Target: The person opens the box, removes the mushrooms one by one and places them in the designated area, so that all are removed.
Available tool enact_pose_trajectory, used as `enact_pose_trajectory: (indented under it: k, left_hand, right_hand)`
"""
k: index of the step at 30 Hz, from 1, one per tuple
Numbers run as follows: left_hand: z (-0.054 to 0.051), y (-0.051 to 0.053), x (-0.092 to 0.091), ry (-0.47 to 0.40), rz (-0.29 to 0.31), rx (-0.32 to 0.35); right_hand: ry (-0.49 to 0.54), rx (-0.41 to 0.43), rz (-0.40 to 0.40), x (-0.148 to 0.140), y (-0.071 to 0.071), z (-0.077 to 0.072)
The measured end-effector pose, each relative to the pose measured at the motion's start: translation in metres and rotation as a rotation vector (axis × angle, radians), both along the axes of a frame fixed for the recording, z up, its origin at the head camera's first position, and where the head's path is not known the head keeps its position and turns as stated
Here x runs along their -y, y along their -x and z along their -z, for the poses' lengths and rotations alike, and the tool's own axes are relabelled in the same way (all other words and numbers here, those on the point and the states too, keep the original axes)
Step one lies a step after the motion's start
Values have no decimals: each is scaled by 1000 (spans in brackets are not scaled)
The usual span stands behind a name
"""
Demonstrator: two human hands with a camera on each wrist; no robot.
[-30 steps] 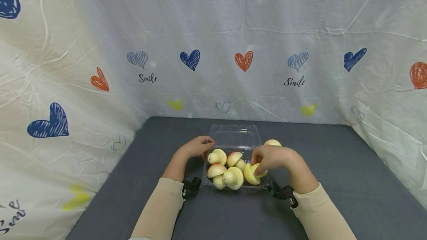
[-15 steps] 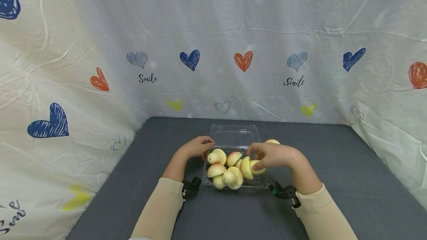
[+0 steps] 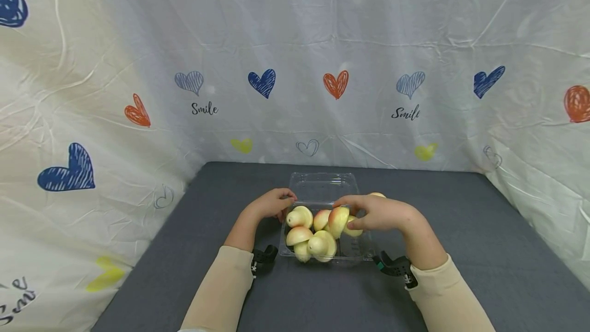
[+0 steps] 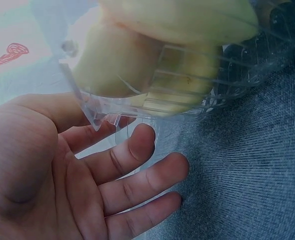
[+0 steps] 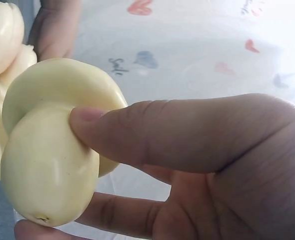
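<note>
My right hand (image 3: 380,212) pinches a pale yellow toy mushroom (image 5: 50,162) by its stem, thumb on the near side. The cap, reddish on its outer face, tilts left over the right half of a clear plastic box (image 3: 355,258). Several similar mushrooms (image 3: 322,246) fill the box's left and middle. At the back left corner, my left hand (image 3: 275,202) grips the box edge between thumb and index finger. Its other fingers (image 4: 145,182) curl loosely below the box in the left wrist view.
The box's clear lid (image 3: 324,187) lies folded back behind it. Another mushroom (image 3: 378,194) lies past my right hand, mostly hidden. A dark grey cloth covers the table (image 3: 442,219). White sheeting with printed hearts (image 3: 295,24) hangs behind and at both sides.
My right hand has raised the mushroom from the box's right end and moved it left and slightly back, tilting its cap. The left hand stays at the corner.
</note>
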State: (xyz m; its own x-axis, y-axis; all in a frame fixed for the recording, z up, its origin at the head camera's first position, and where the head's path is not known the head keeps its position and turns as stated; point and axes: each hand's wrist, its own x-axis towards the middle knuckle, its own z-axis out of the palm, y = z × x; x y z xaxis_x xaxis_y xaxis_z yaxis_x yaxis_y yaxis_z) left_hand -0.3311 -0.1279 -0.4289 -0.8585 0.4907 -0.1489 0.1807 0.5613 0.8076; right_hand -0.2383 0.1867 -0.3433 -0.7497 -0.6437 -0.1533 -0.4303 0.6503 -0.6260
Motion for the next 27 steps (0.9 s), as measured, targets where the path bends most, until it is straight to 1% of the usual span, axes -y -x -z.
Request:
enact_pose_trajectory:
  k: [4, 9, 15, 19, 21, 27]
  left_hand:
    - [0, 0, 0, -7, 1, 0]
    - [1, 1, 1, 0, 7, 1]
    - [2, 2, 1, 11, 7, 0]
    - [3, 3, 0, 9, 5, -3]
    - [3, 2, 0, 8, 3, -4]
    - [1, 1, 0, 18, 0, -10]
  right_hand:
    - [34, 0, 4, 0, -1, -2]
    - [105, 16, 35, -1, 0, -2]
    - [145, -17, 87, -2, 0, -4]
    - [154, -45, 103, -4, 0, -5]
    - [167, -46, 107, -5, 0, -6]
    - [223, -8, 118, -9, 0, -7]
